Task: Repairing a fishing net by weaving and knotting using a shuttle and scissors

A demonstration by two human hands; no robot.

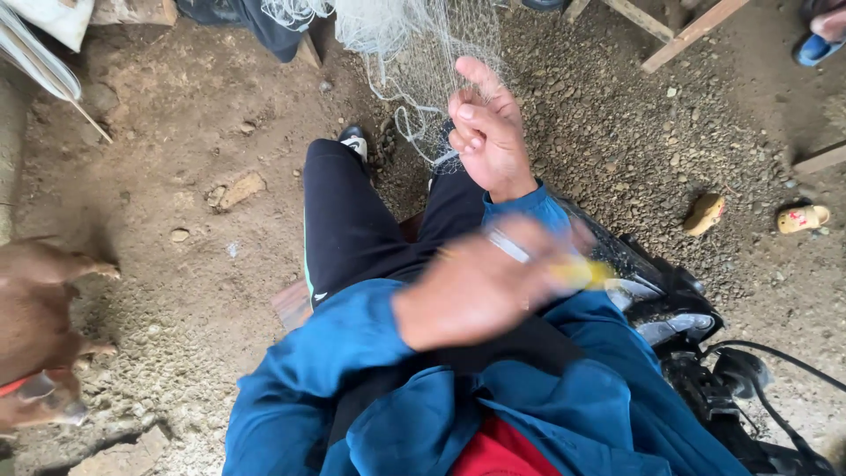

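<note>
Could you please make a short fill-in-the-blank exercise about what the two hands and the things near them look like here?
1. The right hand is raised to a white fishing ____.
2. The blurred left hand holds a ____ tool.
3. Both sleeves are ____.
4. A brown ____ stands at the left edge.

Missing words: net; yellow; blue; dog

Right hand (487,132) grips net (414,44); blurred left hand (480,286) holds yellow tool (582,271)

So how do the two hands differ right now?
The right hand is sharp, raised and pinching strands of the fishing net; the left hand is blurred, lower over the lap, and holds a yellow tool, likely a netting needle. Both come from blue sleeves.
</note>
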